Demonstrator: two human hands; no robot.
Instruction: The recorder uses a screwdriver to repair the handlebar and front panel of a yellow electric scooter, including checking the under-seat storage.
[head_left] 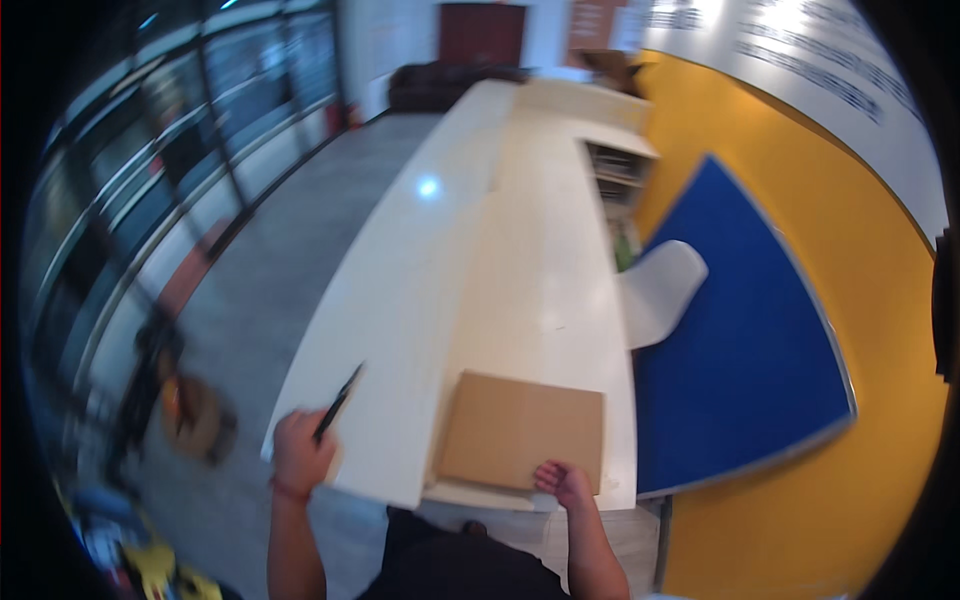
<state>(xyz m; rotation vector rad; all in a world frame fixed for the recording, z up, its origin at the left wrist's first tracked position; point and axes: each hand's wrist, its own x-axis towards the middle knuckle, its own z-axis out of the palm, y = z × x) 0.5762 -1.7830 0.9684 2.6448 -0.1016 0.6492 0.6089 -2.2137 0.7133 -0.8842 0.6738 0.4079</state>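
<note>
**We are gripping a slim black tool [338,404] to the left of the brown cardboard box [520,425]**

We are standing at the near end of a long white table [400,310], and the brown cardboard box is lying flat on it in front of us, its plain top facing up. To the left of the box, we are keeping our left hand [303,448] closed around the slim black tool, whose narrow tip is pointing up and away from us. We cannot tell whether it is a pen or a knife.

At the near right corner of the box, we are holding our right hand [565,483] loosely half open, the fingers curling a little and nothing showing in the grasp. The fingertips are overlapping the box's top in our view, but we cannot tell whether they are pressing on it.

Beyond the box and to its right, a white chair [662,290] is standing against the table's side. Farther right of the box, a large blue panel [745,330] is leaning in front of a yellow wall [865,280]. Well beyond the box, we are seeing an open shelf [618,165] and a dark sofa [450,88].
</note>
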